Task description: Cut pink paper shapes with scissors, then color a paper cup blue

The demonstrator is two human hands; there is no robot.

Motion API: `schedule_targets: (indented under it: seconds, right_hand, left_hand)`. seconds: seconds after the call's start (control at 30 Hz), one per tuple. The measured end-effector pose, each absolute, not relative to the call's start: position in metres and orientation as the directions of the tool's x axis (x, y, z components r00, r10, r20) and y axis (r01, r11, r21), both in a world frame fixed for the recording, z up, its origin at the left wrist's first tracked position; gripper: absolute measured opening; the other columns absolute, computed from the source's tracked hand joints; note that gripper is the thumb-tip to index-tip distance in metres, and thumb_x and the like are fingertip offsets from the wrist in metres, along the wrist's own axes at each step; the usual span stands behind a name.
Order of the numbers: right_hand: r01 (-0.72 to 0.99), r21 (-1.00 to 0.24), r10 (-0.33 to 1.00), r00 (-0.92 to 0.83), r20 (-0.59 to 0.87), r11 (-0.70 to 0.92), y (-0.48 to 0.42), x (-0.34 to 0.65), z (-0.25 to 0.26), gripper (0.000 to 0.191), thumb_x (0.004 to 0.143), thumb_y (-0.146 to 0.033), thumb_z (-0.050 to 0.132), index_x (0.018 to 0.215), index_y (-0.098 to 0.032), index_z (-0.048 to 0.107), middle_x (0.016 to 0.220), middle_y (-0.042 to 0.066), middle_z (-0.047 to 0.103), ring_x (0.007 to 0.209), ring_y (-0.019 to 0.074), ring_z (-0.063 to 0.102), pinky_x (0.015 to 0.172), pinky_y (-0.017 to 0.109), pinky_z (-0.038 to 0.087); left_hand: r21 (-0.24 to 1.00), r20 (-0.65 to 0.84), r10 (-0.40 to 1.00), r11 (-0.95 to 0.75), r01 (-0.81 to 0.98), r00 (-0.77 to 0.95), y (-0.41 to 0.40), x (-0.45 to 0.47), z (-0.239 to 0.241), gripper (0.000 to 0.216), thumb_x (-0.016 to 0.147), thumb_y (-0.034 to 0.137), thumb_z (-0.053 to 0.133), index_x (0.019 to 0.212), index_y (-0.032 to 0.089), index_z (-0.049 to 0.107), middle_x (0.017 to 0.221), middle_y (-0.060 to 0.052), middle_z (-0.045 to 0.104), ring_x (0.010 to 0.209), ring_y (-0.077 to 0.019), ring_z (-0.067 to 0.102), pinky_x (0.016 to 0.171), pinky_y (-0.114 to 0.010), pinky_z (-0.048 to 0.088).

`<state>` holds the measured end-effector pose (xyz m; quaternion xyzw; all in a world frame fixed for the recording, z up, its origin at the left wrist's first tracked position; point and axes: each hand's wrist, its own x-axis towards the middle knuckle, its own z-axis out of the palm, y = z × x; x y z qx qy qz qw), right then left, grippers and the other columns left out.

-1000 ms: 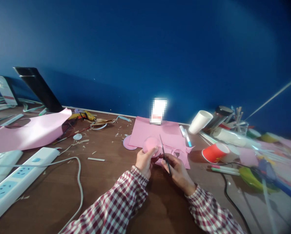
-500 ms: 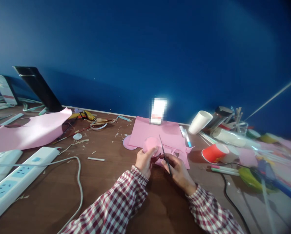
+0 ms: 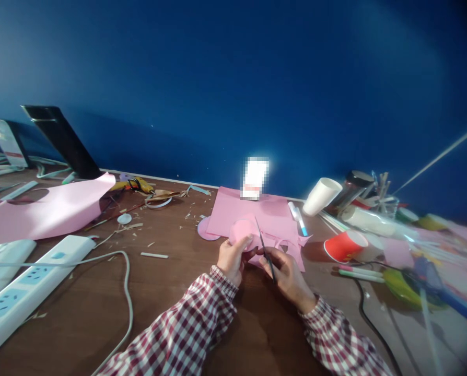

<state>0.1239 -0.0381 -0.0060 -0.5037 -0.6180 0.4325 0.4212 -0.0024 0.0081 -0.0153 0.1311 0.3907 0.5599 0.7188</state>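
Left grip: your left hand (image 3: 230, 258) pinches a round pink paper piece (image 3: 242, 230).
Right grip: your right hand (image 3: 287, 272) clasps slim dark scissors (image 3: 264, 246), blades just right of it.

Small pink paper piece (image 3: 242, 230) held upright beside thin dark scissors (image 3: 265, 253).

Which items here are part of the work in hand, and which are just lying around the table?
In use: left hand holding the pink cutout; right hand holding the scissors against it.
Lying about: pink sheet behind the hands, red cup, white cup, marker, power strip, large pink offcut at left.
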Motion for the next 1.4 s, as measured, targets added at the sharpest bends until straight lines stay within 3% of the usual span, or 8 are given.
schedule_targets:
  seconds: [0.7,0.93,1.23,1.4]
  right_hand:
    - [0.249,-0.965,0.991,-0.122,0.059,0.088,-0.038,0.125,-0.007,0.021,0.081,-0.027,0.061,0.1,-0.019,0.066,0.073,0.001,0.065,0.058,0.0128,0.056,0.06,0.023,0.05]
    - [0.218,-0.969,0.985,-0.149,0.084,0.115,-0.039,0.122,-0.008,0.021,0.082,-0.029,0.061,0.099,-0.018,0.065,0.086,0.005,0.068,0.078,0.0169,0.063,0.07,0.024,0.05]
    - [0.24,-0.968,0.991,-0.131,0.042,0.072,-0.039,0.123,-0.01,0.025,0.083,-0.036,0.059,0.099,-0.017,0.062,0.077,0.004,0.065,0.065,0.0153,0.06,0.053,0.022,0.047]
    - [0.259,-0.963,0.991,-0.128,0.042,0.075,-0.039,0.124,-0.01,0.026,0.083,-0.037,0.058,0.1,-0.017,0.062,0.077,0.004,0.065,0.065,0.0154,0.059,0.053,0.023,0.046]
  left_hand:
    - [0.615,-0.415,0.907,0.334,-0.714,0.067,0.008,-0.004,-0.012,0.029,0.055,0.017,0.078,0.076,0.007,0.06,0.068,-0.008,0.064,0.054,-0.0137,0.061,0.052,-0.026,0.053]
    - [0.628,-0.423,0.906,0.315,-0.712,0.028,0.006,-0.003,-0.008,0.031,0.056,0.017,0.078,0.081,0.007,0.063,0.075,-0.009,0.066,0.059,-0.0158,0.063,0.054,-0.028,0.055]
    - [0.677,-0.44,0.897,0.353,-0.645,0.029,0.006,-0.001,-0.015,0.035,0.055,0.02,0.079,0.083,0.006,0.063,0.069,-0.01,0.066,0.053,-0.0163,0.062,0.048,-0.026,0.051]
    - [0.685,-0.443,0.896,0.364,-0.631,0.035,0.006,0.0,-0.019,0.038,0.054,0.022,0.079,0.085,0.006,0.063,0.07,-0.01,0.066,0.054,-0.0169,0.063,0.046,-0.026,0.049]
